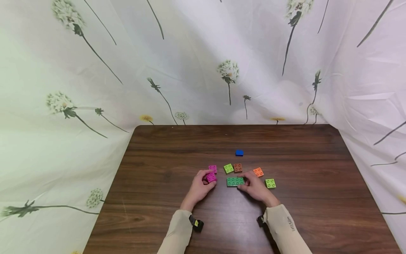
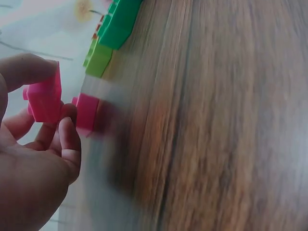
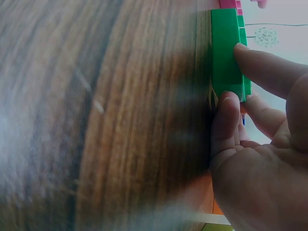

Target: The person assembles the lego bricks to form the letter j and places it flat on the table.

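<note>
The left hand (image 1: 199,188) rests on the wooden table (image 1: 165,169) with its fingers curled round a pink brick (image 1: 211,177), thumb and forefinger pinching it; the left wrist view shows that brick (image 2: 44,100) held just clear of the wood. A second pink brick (image 1: 213,169) lies on the table just beyond it, near the fingertips but seemingly apart from the held one, though that close view is blurred.

The right hand (image 1: 256,188) lies just to the right of centre, its thumb and forefinger closed on the near right end of a long green brick (image 1: 235,181), which lies flat on the table between the two hands. The right wrist view shows the thumb at the end of the green brick (image 3: 226,48) and a finger laid along its studded top.

Beyond the green brick sit a lime brick (image 1: 228,168) and a brown brick (image 1: 238,167), side by side. An orange brick (image 1: 258,171) lies by the right hand's knuckles, another lime brick (image 1: 270,183) just right of that hand, and a blue brick (image 1: 239,152) farther back, apart from the rest.
</note>
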Demonstrator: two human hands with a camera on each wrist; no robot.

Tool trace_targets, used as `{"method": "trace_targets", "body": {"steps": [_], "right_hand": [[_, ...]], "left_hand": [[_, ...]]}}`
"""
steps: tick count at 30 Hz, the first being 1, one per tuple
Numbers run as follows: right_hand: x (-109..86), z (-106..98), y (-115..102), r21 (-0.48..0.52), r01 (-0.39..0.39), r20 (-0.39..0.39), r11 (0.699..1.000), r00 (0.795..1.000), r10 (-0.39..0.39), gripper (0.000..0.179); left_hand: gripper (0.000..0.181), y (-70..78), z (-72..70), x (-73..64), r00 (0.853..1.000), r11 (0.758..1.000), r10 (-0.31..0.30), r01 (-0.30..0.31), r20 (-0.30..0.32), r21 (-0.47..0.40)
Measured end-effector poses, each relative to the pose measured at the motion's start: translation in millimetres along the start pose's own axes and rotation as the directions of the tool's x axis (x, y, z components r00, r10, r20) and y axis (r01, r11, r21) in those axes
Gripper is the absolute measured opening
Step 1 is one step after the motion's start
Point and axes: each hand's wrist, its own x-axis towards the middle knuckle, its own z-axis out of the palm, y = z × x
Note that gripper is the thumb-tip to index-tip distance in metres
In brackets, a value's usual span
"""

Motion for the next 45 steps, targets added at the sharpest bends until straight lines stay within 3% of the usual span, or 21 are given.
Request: {"method": "trace_targets", "body": {"steps": [5,14,25,34,45], "right_hand": [[0.1,-0.1,0.9,0.001,0.004,-0.006,1.0,1.0,-0.004,0.037],[1.3,1.6,3.4,0.004,-0.011,-0.017,1.0,1.0,0.011,0.036],[2.2,2.6,2.0,0.02,-0.017,-0.013,1.0,1.0,0.017,0.036],[2.6,1.8,1.6,0.015,-0.014,-0.012,1.0,1.0,0.014,0.036],[2.3,1.2,2.4,0.004,-0.001,-0.015,1.0,1.0,0.001,0.036]], "left_hand": [[0.043,6.2,7.6,1.5,0.999,0.999,0.034,-0.035,0.039,0.032],[0.041,15.0,21.5,3.7,0.993,0.994,0.019,-0.031,0.113,0.103],[0.043,18.4,33.0,6.0,0.983,0.982,0.088,-0.113,0.163,0.152],[0.043,17.6,36.1,10.7,0.979,0.978,0.083,-0.116,0.185,0.175],[0.041,22.2,36.3,12.0,0.973,0.963,0.119,-0.162,0.196,0.216]]}}
